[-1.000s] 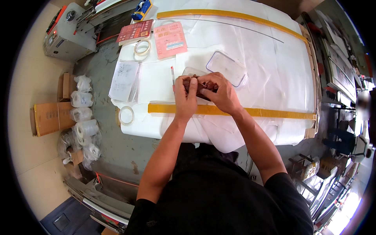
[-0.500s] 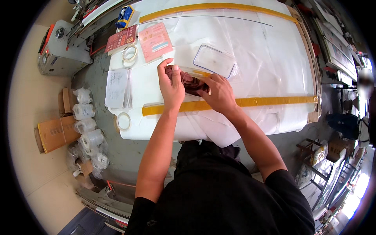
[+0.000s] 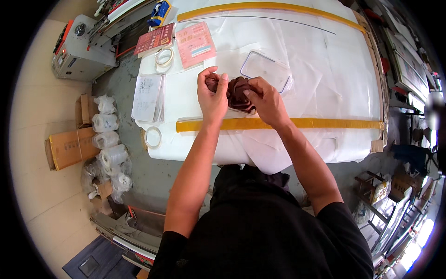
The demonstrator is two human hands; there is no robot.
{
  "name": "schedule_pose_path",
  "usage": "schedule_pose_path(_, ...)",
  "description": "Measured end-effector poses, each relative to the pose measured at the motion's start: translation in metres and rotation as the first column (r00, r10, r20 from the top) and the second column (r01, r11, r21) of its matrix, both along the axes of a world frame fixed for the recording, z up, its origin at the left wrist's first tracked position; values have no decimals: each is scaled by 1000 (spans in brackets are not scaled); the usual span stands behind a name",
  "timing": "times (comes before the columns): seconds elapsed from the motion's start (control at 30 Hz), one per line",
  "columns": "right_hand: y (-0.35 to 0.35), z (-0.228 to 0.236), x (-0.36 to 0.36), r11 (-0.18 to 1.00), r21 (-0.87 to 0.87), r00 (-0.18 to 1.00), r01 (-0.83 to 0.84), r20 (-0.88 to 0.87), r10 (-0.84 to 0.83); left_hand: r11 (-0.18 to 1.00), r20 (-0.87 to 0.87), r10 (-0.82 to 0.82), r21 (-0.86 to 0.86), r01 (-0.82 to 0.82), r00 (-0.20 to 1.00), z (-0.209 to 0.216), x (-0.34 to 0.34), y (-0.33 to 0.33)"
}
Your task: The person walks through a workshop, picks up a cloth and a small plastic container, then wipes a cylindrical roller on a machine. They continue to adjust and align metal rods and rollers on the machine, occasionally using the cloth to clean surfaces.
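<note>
A bunched dark brown cloth is between my two hands above the near half of the table. It appears to sit in a clear container, whose pale edge shows just below it; most of the container is hidden. My left hand is closed around the left end, thumb lying on top. At the right end, my right hand pinches the folds of the cloth with thumb and fingers. Just beyond my right hand lies a clear plastic lid with a blue rim, flat on the white sheet.
White sheeting covers the table, with yellow tape strips near and far. To the left are a pink booklet, a red booklet, tape rolls, papers and a blue tape dispenser. Wrapped rolls stand on the floor.
The brown cloth is turned more toward view, with more folds showing. My right hand has shifted from the far edge onto the cloth. The whole view has moved slightly.
</note>
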State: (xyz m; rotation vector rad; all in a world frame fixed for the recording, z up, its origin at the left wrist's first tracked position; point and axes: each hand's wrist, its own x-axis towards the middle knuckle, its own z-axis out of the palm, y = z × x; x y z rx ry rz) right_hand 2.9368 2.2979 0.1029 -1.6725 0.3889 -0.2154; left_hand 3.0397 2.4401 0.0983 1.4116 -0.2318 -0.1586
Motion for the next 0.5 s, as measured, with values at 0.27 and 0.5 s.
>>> schedule_pose_path(0.27, -3, 13, 15, 963, 261, 997, -64, 54, 51, 973, 96, -231, 19, 230, 968, 9, -13, 3)
schedule_pose_path(0.5, -12, 18, 5, 981, -194, 986, -24, 155, 54, 964, 4, -257, 78, 256, 966, 16, -6, 5)
